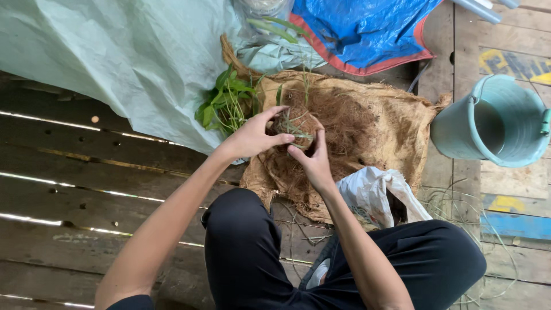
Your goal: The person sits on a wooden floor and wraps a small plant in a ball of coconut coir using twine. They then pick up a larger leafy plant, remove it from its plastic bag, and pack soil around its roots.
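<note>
My left hand [252,136] and my right hand [313,162] together cup a ball of brown coconut fibre [298,125] with thin green shoots rising from it. The left hand's thumb and fingers wrap its left side. The right hand holds it from below on the right. The ball is held just above a burlap sack [396,123] spread on the wooden floor and strewn with loose brown fibre [350,123].
A bunch of green seedlings [225,103] lies left of the sack. A pale green tarp [126,51] covers the upper left, a blue tarp [361,28] the top. A teal bucket [493,120] stands right. A white plastic bag [373,195] sits by my knee [241,229].
</note>
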